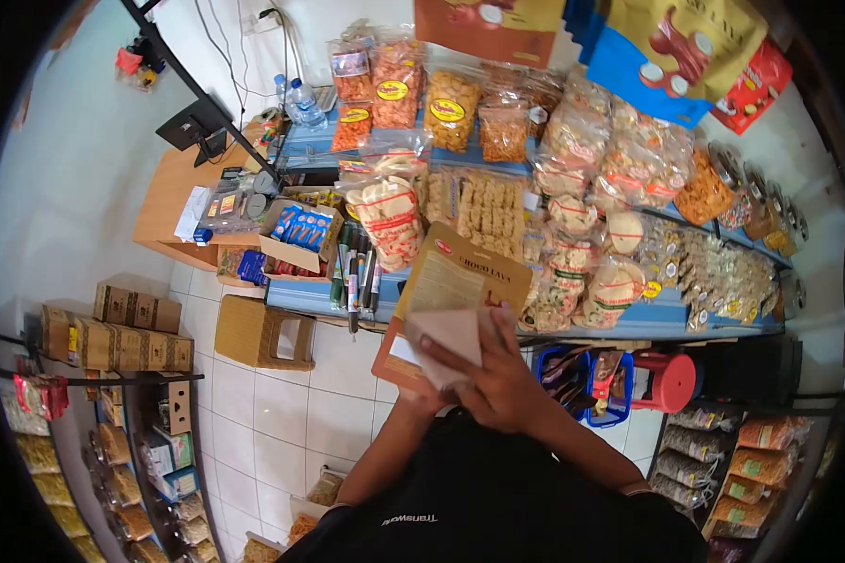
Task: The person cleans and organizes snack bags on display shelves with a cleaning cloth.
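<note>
A brown and gold Choco Lava pouch [455,267] is held up in front of my body, its printed back facing me. My left hand [426,398] grips it by the lower edge, with most of the fingers hidden behind the pouch and cloth. A pale folded cloth [449,340], somewhat blurred, lies against the pouch's lower half. My right hand [494,373] is closed on the cloth, fingers spread across it. Just beyond the pouch, bags of pale crackers [385,220] and a bag of light brown snacks [490,214] rest on the blue shelf.
Blue shelving [714,314] carries many snack bags and several jars. Larger pouches [671,56] stand at the top. An open box of blue packets [300,228] is at left, near a wooden desk [160,206]. Below are a brown stool [263,333], a red stool [671,383] and blue baskets [612,413].
</note>
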Demonstrator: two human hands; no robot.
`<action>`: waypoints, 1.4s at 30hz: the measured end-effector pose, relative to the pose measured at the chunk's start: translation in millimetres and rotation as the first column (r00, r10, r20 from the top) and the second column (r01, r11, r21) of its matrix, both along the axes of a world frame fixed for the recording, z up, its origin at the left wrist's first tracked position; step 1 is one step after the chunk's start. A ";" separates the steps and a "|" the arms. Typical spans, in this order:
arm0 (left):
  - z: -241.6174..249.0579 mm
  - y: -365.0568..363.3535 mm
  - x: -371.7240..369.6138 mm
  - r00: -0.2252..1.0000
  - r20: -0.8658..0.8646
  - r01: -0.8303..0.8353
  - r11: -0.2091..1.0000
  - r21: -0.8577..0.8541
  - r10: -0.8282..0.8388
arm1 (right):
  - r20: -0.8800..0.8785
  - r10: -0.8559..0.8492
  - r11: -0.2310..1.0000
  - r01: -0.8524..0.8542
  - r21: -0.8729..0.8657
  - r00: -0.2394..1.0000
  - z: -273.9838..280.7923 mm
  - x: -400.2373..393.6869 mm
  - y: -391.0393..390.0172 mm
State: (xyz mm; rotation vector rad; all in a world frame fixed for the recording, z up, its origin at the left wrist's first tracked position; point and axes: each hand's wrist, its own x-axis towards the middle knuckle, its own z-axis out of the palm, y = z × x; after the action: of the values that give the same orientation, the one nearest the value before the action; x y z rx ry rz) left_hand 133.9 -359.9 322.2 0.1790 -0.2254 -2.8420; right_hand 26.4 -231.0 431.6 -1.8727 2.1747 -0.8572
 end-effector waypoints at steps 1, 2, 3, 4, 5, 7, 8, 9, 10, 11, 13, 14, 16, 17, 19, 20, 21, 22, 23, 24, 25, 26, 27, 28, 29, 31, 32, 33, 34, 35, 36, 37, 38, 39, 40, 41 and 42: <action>-2.5 -6.0 1.7 0.998 -0.030 -0.064 0.966 -0.251 0.058 | -0.028 -0.063 0.998 0.063 -0.012 0.998 3.2 -5.0 -11.9; -3.1 -10.0 5.4 0.992 -0.070 -0.127 0.866 -0.483 0.107 | 0.078 -0.088 0.995 0.092 -0.049 0.993 7.2 -11.4 -23.6; 4.8 -13.9 7.8 0.997 0.016 -0.065 0.920 -0.386 0.077 | 0.087 -0.118 0.991 0.122 -0.047 0.989 5.8 -19.5 -33.9; 12.7 -17.8 10.2 0.994 0.099 -0.019 0.962 -0.271 0.047 | 0.098 -0.149 0.987 0.154 -0.045 0.984 0.3 -29.4 -42.8; 11.3 -23.6 12.3 0.999 0.046 0.008 0.988 -0.151 -0.001 | 0.112 -0.181 0.982 0.186 -0.042 0.977 -1.3 -37.6 -50.2; 3.7 -34.4 18.5 0.995 -0.071 0.082 0.992 0.091 -0.075 | 0.194 -0.195 0.978 0.206 -0.037 0.961 1.7 -41.7 -57.4; 1.9 -38.0 20.3 0.992 -0.118 0.048 0.999 -0.017 -0.050 | 0.218 -0.200 0.978 0.209 -0.022 0.955 0.6 -41.4 -59.5; 0.5 -40.5 21.3 0.986 -0.166 0.007 0.992 -0.124 -0.028 | 0.242 -0.203 0.977 0.212 -0.008 0.949 0.3 -40.1 -62.9; 0.6 -42.8 22.0 0.976 -0.217 -0.039 0.973 -0.228 -0.011 | 0.220 -0.182 0.981 0.192 -0.027 0.958 2.0 -33.7 -66.0; 3.0 -45.6 22.5 0.986 -0.166 -0.045 0.976 -0.213 0.010 | 0.221 -0.170 0.985 0.174 -0.002 0.960 2.4 -26.0 -67.4; 10.9 -51.6 19.0 0.997 -0.069 -0.058 0.981 -0.186 0.046 | 0.219 -0.149 0.989 0.142 0.046 0.964 2.2 -9.5 -68.0; 11.5 -52.4 15.8 0.992 -0.113 -0.077 0.991 -0.108 0.064 | 0.226 -0.145 0.989 0.145 0.017 0.963 3.2 1.5 -69.8; 12.5 -62.0 13.8 0.996 0.079 -0.033 0.983 -0.178 0.048 | 0.312 -0.066 0.996 0.082 -0.040 0.948 6.4 17.0 -71.6; 13.6 -67.3 11.1 0.984 0.175 -0.006 0.978 -0.210 0.044 | 0.353 -0.025 0.996 0.053 -0.071 0.935 6.4 23.5 -71.8; 13.5 -74.4 6.3 0.979 0.202 0.027 0.996 -0.087 -0.009 | 0.378 -0.017 0.997 0.042 -0.058 0.926 6.2 36.2 -69.8; 3.0 -79.0 7.9 0.989 0.145 0.032 0.997 -0.067 -0.022 | 0.391 -0.010 0.998 0.031 -0.047 0.920 10.8 42.2 -69.4; -12.1 -82.5 7.6 0.996 0.086 0.035 0.998 -0.049 -0.030 | 0.402 0.000 0.999 0.016 -0.037 0.916 14.6 44.1 -70.0; -24.7 -85.9 2.7 0.993 0.082 0.079 0.996 0.034 -0.081 | 0.404 0.028 0.999 -0.017 -0.030 0.914 16.3 42.2 -70.5; -34.2 -84.3 4.7 0.980 0.195 0.045 0.999 -0.018 -0.041 | 0.408 -0.006 1.000 0.011 -0.009 0.913 14.6 41.4 -70.0; -8.3 -82.9 5.3 0.952 0.307 0.017 0.997 -0.071 0.006 | 0.415 -0.040 0.999 0.039 0.011 0.909 10.4 42.0 -68.9; 22.3 -81.7 5.4 0.908 0.416 -0.003 0.992 -0.128 0.056 | 0.423 -0.074 0.997 0.067 0.031 0.903 6.3 42.6 -69.0; 61.0 -80.9 0.4 0.881 0.462 -0.016 0.983 -0.181 0.099 | 0.463 -0.117 0.992 0.124 0.016 0.879 4.2 41.7 -71.3; 65.2 -83.1 -3.4 0.853 0.491 0.009 0.936 -0.351 0.176 | 0.504 -0.162 0.983 0.185 0.005 0.848 2.7 39.7 -74.4; 67.4 -84.1 -6.2 0.825 0.506 0.051 0.860 -0.507 0.250 | 0.544 -0.210 0.968 0.252 -0.003 0.812 -0.1 37.4 -76.3; 55.1 -84.2 -8.4 0.849 0.398 0.006 0.747 -0.664 0.347 | 0.586 -0.238 0.958 0.286 0.012 0.774 -7.4 33.1 -76.0; 44.2 -83.5 -8.3 0.850 0.225 -0.046 0.492 -0.869 0.477 | 0.664 -0.314 0.927 0.371 0.058 0.679 -38.3 23.6 -64.9; 48.6 -85.2 -5.3 0.846 0.165 -0.037 0.365 -0.930 0.507 | 0.708 -0.291 0.920 0.392 0.022 0.644 -66.5 20.2 -56.5; 50.0 -87.4 -3.1 0.844 0.096 -0.032 0.228 -0.973 0.528 | 0.831 -0.241 0.890 0.456 -0.017 0.501 -77.7 21.2 -54.5; 41.3 -88.2 -1.3 0.796 0.044 -0.016 0.094 -0.995 0.604 | 0.923 -0.167 0.849 0.526 -0.045 0.348 -85.0 23.2 -56.8; 37.9 -85.8 0.9 0.764 0.069 -0.072 0.192 -0.979 0.641 | 0.979 -0.071 0.797 0.601 -0.060 0.192 -88.0 25.7 -57.9; 40.9 -82.4 1.7 0.732 0.105 -0.128 0.288 -0.949 0.673 | 0.999 0.045 0.773 0.634 -0.030 -0.007 -83.0 27.3 -57.1; 41.3 -78.7 1.2 0.697 0.148 -0.186 0.376 -0.908 0.701 | 0.985 0.098 0.768 0.640 0.015 -0.141 -81.1 27.7 -53.8; 38.9 -75.6 -0.8 0.680 0.205 -0.235 0.475 -0.848 0.704 | 0.951 0.156 0.766 0.640 0.053 -0.266 -79.8 26.7 -50.5; 36.8 -73.0 -2.8 0.662 0.264 -0.285 0.562 -0.777 0.701 | 0.898 0.218 0.768 0.635 0.084 -0.381 -79.6 27.6 -47.2; 35.0 -71.5 -5.6 0.645 0.320 -0.338 0.635 -0.695 0.694 | 0.861 0.250 0.776 0.624 0.096 -0.443 -87.8 27.9 -44.8; 27.8 -69.6 -5.2 0.732 0.365 -0.313 0.760 -0.570 0.576 | 0.852 0.237 0.784 0.610 0.117 -0.468 -90.5 30.1 -43.4; 12.3 -67.2 -0.7 0.806 0.388 -0.270 0.861 -0.431 0.447 | 0.841 0.224 0.793 0.593 0.136 -0.492 -92.2 33.6 -43.0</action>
State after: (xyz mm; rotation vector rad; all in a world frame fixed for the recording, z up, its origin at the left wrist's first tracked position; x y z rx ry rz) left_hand 133.2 -427.1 334.5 0.7609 -0.7212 -2.2731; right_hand 60.0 -274.0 339.4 0.2449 0.7976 -2.0991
